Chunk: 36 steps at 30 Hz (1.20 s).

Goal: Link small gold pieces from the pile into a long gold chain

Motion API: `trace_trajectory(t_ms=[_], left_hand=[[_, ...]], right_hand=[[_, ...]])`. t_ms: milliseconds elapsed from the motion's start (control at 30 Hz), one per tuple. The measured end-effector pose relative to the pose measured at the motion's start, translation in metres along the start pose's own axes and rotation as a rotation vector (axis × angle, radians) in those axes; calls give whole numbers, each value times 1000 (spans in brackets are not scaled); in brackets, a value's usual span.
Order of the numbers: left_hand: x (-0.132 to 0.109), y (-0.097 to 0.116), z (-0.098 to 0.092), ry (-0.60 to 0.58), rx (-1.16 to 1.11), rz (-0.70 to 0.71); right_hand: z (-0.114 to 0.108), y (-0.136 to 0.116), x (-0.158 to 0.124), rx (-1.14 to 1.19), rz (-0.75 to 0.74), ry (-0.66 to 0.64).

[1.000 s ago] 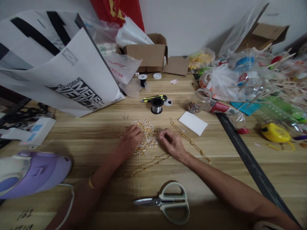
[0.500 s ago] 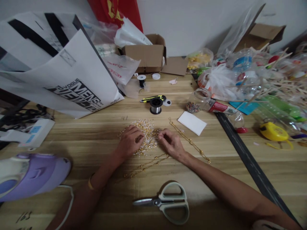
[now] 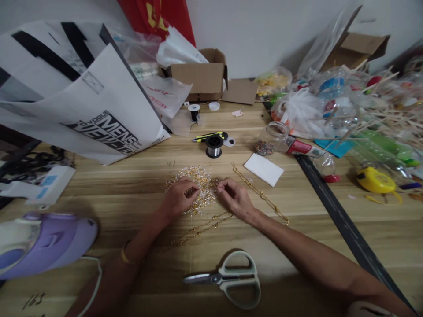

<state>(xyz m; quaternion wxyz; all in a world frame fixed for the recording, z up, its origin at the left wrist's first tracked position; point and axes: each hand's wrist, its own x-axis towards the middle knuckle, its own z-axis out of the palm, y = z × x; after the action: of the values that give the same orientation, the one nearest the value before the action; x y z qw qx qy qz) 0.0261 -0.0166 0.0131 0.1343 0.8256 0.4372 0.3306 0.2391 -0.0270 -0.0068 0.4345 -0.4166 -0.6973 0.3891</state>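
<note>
A heap of fine gold and silver pieces lies on the wood-grain table between my hands. My left hand rests over the heap's left side, its fingers curled in a pinch; what they hold is too small to make out. At the heap's right edge my right hand is pinched as well, thumb against forefinger, its contents hidden. One gold chain runs diagonally to the right of my right hand. Another gold chain stretches below both hands. Nearer me lie scissors with pale handles.
Beyond the heap are a wire spool, a yellow-black cutter and a folded white paper. A jar of beads stands right of them. A purple iron and a white bag occupy the left; a yellow tape measure sits right.
Both hands stay almost in place at the heap, still pinched. The view has shifted very slightly; the chains and scissors lie as before.
</note>
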Motion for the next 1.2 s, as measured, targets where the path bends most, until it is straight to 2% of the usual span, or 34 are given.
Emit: trace_trajectory(t_ms=[333, 700, 800, 967, 1067, 1200], left_hand=[[2, 10, -2, -18, -19, -36], [2, 7, -3, -16, -151, -148], [2, 8, -3, -20, -235, -228], [3, 17, -4, -72, -503, -462], [4, 24, -3, -93, -641, -583], [4, 29, 0, -127, -766, -656]], right_hand=[[0, -2, 0, -13, -11, 3], [-1, -4, 0, -13, -16, -14], [-1, -4, 0, -25, -21, -6], [-1, -5, -1, -42, -51, 4], [-1, -6, -3, -52, -136, 7], [-1, -8, -6, -98, -274, -28]])
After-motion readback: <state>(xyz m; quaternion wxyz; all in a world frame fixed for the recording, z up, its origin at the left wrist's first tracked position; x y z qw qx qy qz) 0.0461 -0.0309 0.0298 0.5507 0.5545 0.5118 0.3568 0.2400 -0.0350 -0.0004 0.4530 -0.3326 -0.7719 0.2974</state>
